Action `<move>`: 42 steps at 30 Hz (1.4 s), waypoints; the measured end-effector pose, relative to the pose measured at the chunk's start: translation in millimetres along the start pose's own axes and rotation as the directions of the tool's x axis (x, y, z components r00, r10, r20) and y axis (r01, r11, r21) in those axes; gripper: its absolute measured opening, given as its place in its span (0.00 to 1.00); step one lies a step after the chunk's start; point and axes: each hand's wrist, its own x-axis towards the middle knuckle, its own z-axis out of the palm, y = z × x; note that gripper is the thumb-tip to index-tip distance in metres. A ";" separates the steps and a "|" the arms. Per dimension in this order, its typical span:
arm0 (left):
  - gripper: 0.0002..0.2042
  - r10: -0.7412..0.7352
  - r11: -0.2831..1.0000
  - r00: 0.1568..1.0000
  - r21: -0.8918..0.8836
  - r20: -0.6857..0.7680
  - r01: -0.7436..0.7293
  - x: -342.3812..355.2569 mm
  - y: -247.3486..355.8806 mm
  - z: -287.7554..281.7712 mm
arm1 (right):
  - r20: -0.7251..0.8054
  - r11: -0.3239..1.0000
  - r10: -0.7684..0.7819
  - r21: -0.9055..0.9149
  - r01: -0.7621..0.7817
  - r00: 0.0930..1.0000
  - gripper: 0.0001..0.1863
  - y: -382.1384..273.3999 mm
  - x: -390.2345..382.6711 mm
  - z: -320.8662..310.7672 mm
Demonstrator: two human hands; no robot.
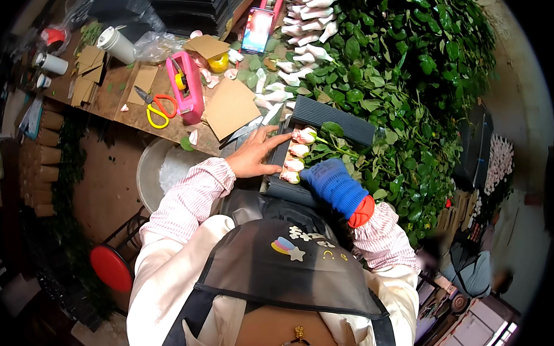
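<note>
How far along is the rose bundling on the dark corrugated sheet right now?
Done: a row of pale pink rose buds already lies lined up on the dark corrugated sheet. In hand: the bare left hand rests beside the buds, and the blue-gloved right hand lies over their stems. Left: the sheet lies flat, not wrapped, and a big heap of leafy stems with wrapped buds waits beyond.

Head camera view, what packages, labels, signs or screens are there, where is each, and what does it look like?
Phone: propped at the bench's far edge, upright rectangle, lit screen in pink and blue.
Clear plastic bag: crumpled on the bench, left of the phone.
Apron patch: on the dark apron's chest, rainbow with a star.
</note>
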 end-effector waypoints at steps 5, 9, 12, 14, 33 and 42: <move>0.54 -0.037 0.994 0.997 -0.101 0.074 0.044 9.6 2.1 0.0 | -0.036 0.994 0.031 -0.108 -0.034 0.999 0.08 -10.9 11.2 12.7; 0.61 -0.052 0.989 0.997 -0.134 0.063 0.061 22.0 9.5 16.5 | -0.069 0.997 0.061 -0.048 -0.065 0.996 0.09 -9.2 12.2 20.5; 0.62 -0.037 0.994 0.999 -0.102 0.028 0.040 19.0 -0.4 27.7 | -0.172 0.983 0.075 0.178 -0.044 0.982 0.12 6.1 -21.4 12.2; 0.63 -0.065 0.993 0.998 -0.094 0.024 0.067 16.9 0.0 33.8 | -0.308 0.916 0.283 0.369 -0.161 0.908 0.14 -2.6 -32.8 5.6; 0.37 -0.196 0.953 0.961 -0.268 -0.197 0.139 17.4 19.1 52.5 | -0.354 0.798 0.476 0.558 -0.226 0.805 0.20 8.6 -6.5 15.7; 0.29 -0.225 0.919 0.962 -0.361 -0.154 0.157 24.3 23.4 45.8 | -0.507 0.795 0.501 0.590 -0.141 0.702 0.19 2.3 2.5 44.9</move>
